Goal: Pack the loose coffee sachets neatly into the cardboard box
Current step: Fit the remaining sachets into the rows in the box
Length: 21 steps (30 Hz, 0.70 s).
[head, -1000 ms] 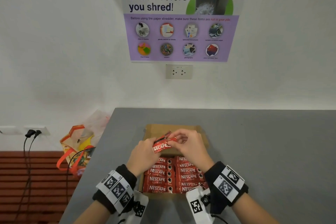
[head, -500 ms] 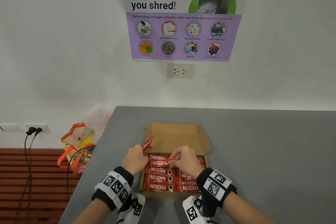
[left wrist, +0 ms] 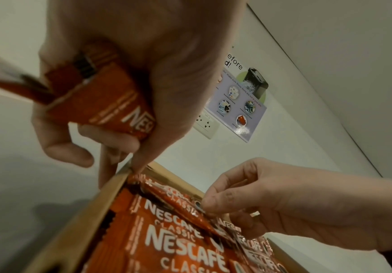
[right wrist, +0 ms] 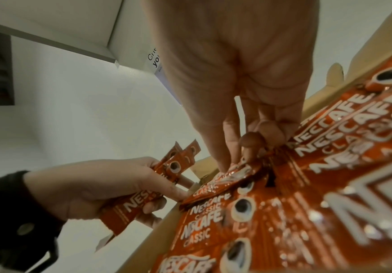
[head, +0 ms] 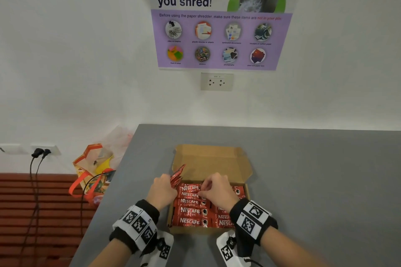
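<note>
Cardboard box (head: pixel 211 161) on grey table (head: pixel 314 180), lid open: two columns of sachets (head: pixel 191 212) packed (well advanced); right hand (head: pixel 219 191) pinching one sachet (left wrist: pixel 178 201) into the far row; left hand (head: pixel 161 191) gripping a spare bundle (head: pixel 178 174) left to pack.

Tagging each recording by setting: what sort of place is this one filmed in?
Probably an office utility or copy room. A wall poster reads "Check before you shred!" and pictures a paper shredder, a wall socket sits below it, and the work is done on a plain grey table.
</note>
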Tool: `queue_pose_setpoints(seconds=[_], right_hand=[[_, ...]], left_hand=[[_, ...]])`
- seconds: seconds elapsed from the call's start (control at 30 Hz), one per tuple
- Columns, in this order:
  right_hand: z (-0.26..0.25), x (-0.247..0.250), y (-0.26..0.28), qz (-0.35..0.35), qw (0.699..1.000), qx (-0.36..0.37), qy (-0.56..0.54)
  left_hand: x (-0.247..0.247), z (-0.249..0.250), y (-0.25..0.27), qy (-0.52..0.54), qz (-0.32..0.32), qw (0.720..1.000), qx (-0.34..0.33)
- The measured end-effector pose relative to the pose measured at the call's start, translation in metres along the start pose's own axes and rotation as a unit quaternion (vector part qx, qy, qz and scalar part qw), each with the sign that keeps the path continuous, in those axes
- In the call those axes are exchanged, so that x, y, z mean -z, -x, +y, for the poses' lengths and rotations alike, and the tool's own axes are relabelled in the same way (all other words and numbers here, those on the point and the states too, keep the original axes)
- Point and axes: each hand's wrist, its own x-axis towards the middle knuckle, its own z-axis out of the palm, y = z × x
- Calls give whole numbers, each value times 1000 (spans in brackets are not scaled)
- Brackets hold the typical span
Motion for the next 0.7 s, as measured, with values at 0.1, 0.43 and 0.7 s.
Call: queue_pose_setpoints(seconds=[0.1, 0.43, 0.7], right_hand=[[0, 1, 2, 2, 1000, 15, 1], [-27, 23, 2, 38, 987, 96, -125], [-16, -2, 7, -11, 993, 110, 50]], left_hand=[[4, 4, 5, -3, 30, 1000, -5], [4, 26, 15, -39, 92, 989, -112], [8, 5, 2, 9, 81, 996, -21]])
